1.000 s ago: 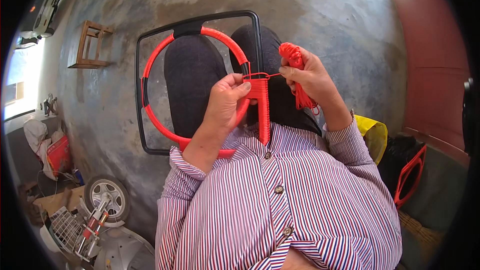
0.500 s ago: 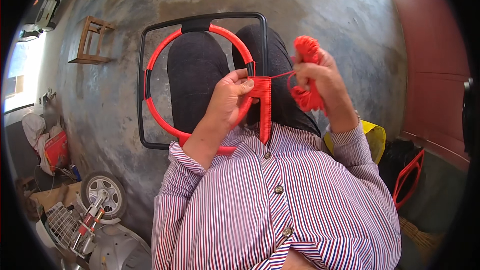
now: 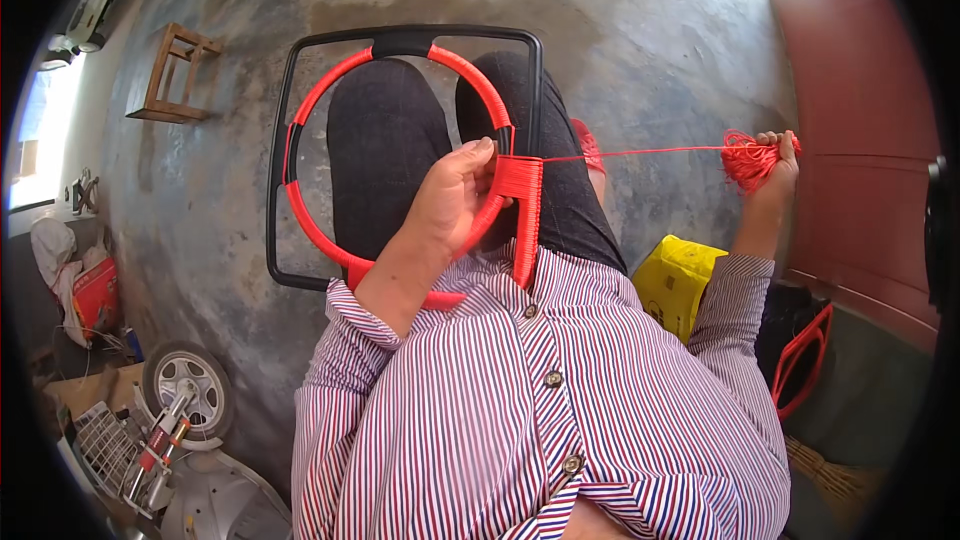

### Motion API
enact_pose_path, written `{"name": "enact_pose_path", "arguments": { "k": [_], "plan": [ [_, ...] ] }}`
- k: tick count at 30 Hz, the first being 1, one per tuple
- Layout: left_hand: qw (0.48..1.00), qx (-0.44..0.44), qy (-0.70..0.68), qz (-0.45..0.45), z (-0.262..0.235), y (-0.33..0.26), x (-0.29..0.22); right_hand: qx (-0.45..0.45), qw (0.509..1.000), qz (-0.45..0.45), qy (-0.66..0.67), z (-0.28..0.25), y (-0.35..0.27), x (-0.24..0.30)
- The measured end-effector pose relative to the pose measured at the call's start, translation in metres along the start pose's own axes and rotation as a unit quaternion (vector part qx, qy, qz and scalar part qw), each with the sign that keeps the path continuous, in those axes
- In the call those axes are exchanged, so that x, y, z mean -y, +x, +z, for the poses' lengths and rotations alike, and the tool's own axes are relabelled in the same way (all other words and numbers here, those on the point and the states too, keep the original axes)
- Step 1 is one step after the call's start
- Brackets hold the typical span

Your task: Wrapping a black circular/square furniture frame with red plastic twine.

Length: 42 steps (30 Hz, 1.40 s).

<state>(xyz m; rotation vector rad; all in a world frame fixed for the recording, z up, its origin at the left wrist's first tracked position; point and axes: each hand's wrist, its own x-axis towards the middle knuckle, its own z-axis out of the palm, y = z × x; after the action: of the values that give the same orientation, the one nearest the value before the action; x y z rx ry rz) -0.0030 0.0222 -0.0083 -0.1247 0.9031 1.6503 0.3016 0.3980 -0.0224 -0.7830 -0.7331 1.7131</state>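
A black rounded-square frame [image 3: 272, 180] lies across my thighs, with a ring [image 3: 312, 225] inside it wrapped mostly in red cord. Tight red windings [image 3: 520, 178] join the ring to the frame's right side and run down that side toward my shirt. My left hand [image 3: 450, 195] is closed on the ring beside these windings, thumb on top; its other fingertips are partly hidden. Far out to the right, my right hand [image 3: 778, 165] grips a loose bundle of red cord [image 3: 748, 162]. One taut red strand [image 3: 640, 151] stretches from the windings to that bundle.
On the concrete floor stands a small wooden stool [image 3: 170, 75] at the far left. A scooter with its wheel [image 3: 188, 392] is at the lower left. Right of me are a yellow bag [image 3: 675, 280], a red-edged frame [image 3: 806, 370] and a red door [image 3: 850, 130].
My right hand has swung far out to the right with the cord bundle, and the strand is now long and straight. My left hand keeps its hold on the ring.
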Motion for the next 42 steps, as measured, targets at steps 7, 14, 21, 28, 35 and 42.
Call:
{"name": "enact_pose_path", "arguments": {
  "k": [7, 14, 21, 28, 35, 42],
  "plan": [
    [1.0, -0.012, -0.003, 0.008, -0.011, 0.004, 0.0, -0.165, 0.985, -0.043, -0.001, -0.074, 0.049, 0.035],
    [0.999, 0.007, -0.041, 0.01, -0.005, 0.004, -0.005, 0.071, 0.996, 0.042, -0.013, 0.009, -0.026, 0.026],
    [0.991, 0.099, -0.09, 0.011, 0.004, -0.005, -0.01, 0.604, 0.625, 0.014, -0.495, 0.157, -0.156, -0.077],
    [0.985, 0.143, -0.092, 0.013, 0.031, -0.02, -0.015, 0.516, 0.705, 0.081, -0.48, 0.192, -0.166, -0.113],
    [0.996, 0.029, -0.012, 0.087, -0.003, -0.008, -0.002, 0.45, 0.786, 0.09, -0.415, 0.193, -0.153, -0.123],
    [0.848, -0.125, 0.347, 0.381, 0.01, -0.015, 0.009, 0.455, 0.692, -0.245, -0.504, 0.216, -0.167, -0.132]
  ]
}}
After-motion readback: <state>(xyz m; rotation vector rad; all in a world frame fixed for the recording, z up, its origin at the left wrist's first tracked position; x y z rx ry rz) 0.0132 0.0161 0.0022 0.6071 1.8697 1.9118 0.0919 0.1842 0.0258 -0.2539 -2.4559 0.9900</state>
